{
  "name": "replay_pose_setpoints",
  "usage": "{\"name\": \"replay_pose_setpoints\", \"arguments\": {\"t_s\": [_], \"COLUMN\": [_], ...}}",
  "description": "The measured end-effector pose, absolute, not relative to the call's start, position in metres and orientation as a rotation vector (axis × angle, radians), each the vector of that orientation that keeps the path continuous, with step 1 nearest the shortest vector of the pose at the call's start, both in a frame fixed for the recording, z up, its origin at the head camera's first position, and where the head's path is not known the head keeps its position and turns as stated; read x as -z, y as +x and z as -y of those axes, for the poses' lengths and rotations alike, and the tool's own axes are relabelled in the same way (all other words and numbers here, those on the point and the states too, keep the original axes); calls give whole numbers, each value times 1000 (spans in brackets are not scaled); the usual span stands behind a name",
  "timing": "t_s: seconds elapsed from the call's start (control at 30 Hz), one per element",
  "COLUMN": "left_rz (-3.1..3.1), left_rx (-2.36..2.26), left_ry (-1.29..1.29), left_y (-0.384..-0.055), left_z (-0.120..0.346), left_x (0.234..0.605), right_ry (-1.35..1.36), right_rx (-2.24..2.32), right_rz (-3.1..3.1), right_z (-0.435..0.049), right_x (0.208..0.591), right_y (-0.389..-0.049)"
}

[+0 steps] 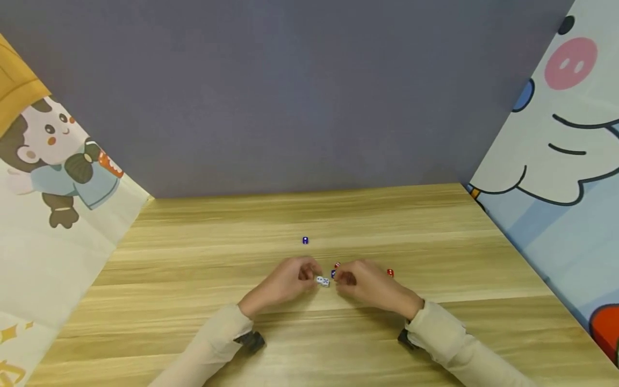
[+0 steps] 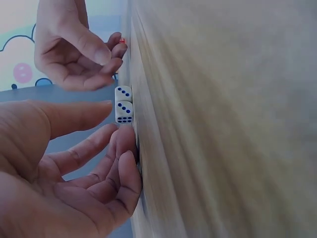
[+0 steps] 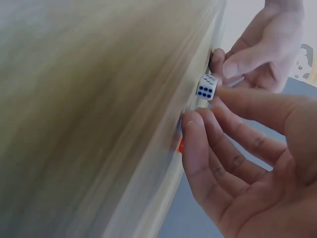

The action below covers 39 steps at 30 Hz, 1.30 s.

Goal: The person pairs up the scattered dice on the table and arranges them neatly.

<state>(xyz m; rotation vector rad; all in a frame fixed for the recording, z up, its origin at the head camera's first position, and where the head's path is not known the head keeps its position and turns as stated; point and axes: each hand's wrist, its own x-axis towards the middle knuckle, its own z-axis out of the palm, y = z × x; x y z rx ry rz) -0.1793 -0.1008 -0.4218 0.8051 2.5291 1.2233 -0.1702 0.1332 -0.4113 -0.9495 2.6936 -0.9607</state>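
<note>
Two white dice [image 1: 322, 281] with blue pips sit side by side, touching, on the wooden table between the hands. My left hand [image 1: 290, 278] is just left of them. In the left wrist view its thumb and loosely bent fingers [image 2: 130, 173] lie close around the nearer white die [image 2: 124, 112], with a gap at the thumb. On the other side is my right hand [image 1: 372, 284], fingers loosely curled, nothing seen held. By its fingertips are a blue die [image 1: 333, 273], partly hidden, and a red die [image 1: 337, 265].
Farther back on the table [image 1: 217, 226] lies another blue die [image 1: 305, 240]. Another red die [image 1: 390, 273] is to the right, beyond the right hand. A grey panel [image 1: 300, 97] rises at the table's back edge, and cartoon-printed walls flank both sides.
</note>
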Motion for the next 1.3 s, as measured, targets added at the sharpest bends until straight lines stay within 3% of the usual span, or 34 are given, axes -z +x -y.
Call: {"name": "replay_pose_setpoints", "arguments": {"t_s": [0.5,1.3], "left_rz": [-2597,-2638], "left_rx": [-1178,-1135], "left_ry": [818,847], "left_y": [-183,-174], "left_z": [86,83], "left_x": [422,419], "right_ry": [-1000,-1031], "right_rx": [895,968], "right_rz": [-2773,-2734], "right_z": [-111,-119], "right_x": [416,417], "right_y": [-179,-175]}}
